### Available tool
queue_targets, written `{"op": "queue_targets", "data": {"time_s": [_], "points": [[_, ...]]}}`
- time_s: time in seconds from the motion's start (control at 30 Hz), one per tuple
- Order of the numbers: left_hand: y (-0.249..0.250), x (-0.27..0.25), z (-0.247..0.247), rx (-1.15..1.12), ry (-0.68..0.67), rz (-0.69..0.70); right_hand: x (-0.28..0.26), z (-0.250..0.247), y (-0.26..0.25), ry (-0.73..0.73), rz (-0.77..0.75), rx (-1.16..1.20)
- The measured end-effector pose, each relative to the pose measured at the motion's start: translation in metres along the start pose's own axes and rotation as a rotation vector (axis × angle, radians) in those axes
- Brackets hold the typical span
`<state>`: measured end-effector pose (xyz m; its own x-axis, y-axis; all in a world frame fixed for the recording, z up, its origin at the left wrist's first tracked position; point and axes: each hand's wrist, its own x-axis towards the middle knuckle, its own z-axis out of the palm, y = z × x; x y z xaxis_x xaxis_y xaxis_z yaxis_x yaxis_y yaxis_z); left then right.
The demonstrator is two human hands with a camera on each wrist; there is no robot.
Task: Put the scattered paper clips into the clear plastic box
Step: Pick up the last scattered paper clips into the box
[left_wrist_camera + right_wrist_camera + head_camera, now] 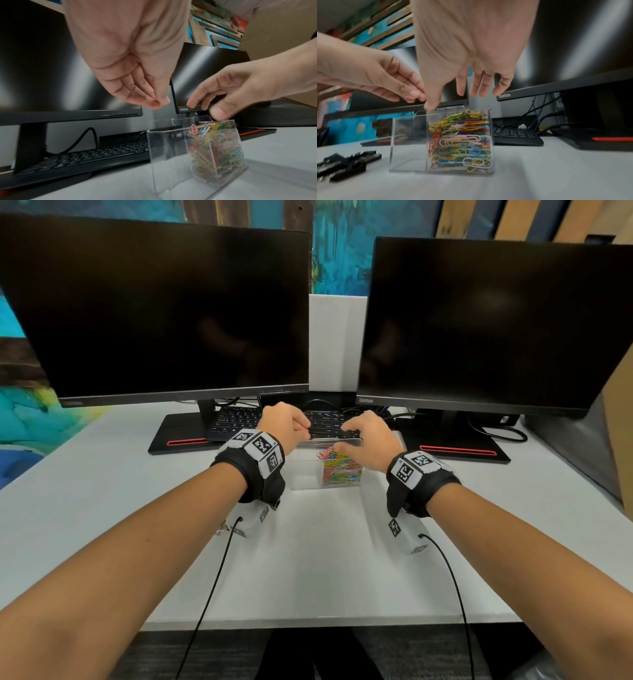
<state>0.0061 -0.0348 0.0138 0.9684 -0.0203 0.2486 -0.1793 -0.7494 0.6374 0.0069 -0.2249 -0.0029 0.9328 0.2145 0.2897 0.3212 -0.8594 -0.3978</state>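
Both forearms are reaching forward from the near edge of the white worktop [325, 559], each wearing a black wrist strap with printed markers. Beyond them, the clear plastic box [409, 142] is standing upright on the worktop, split into 2 compartments: the right one is packed almost to the rim with coloured paper clips [460, 142], the left one is showing no clips. The right hand [467, 56] is hovering above the filled compartment with fingers spread and relaxed, the thumb tip lying at the box's top edge. The left hand [133, 75] is hanging just left of it, fingertips drawn together against the thumb; whether it is pinching anything I cannot tell. Black binder clips [346, 165] are lying left of the box. A keyboard [274, 422] and 2 dark monitors [154, 313] are sitting behind.
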Motion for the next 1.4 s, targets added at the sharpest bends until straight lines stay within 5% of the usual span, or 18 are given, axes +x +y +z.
{"op": "queue_targets", "data": {"time_s": [0.17, 0.47, 0.67, 0.93, 1.4], "points": [[-0.022, -0.015, -0.025, 0.039, 0.019, -0.071, -0.003, 0.005, -0.022, -0.279, -0.063, -0.319], [-0.038, -0.045, -0.041, 0.075, 0.028, -0.071, -0.011, 0.006, -0.04, -0.306, -0.01, -0.274], [-0.002, -0.063, -0.024, 0.252, -0.275, 0.171, -0.028, 0.005, -0.049, -0.278, -0.05, -0.224], [0.013, -0.067, 0.005, 0.711, -0.595, 0.055, -0.039, -0.008, -0.042, -0.377, -0.013, -0.168], [0.027, -0.075, 0.022, 0.765, -0.537, 0.037, -0.052, -0.016, -0.035, -0.346, 0.03, -0.124]]}}
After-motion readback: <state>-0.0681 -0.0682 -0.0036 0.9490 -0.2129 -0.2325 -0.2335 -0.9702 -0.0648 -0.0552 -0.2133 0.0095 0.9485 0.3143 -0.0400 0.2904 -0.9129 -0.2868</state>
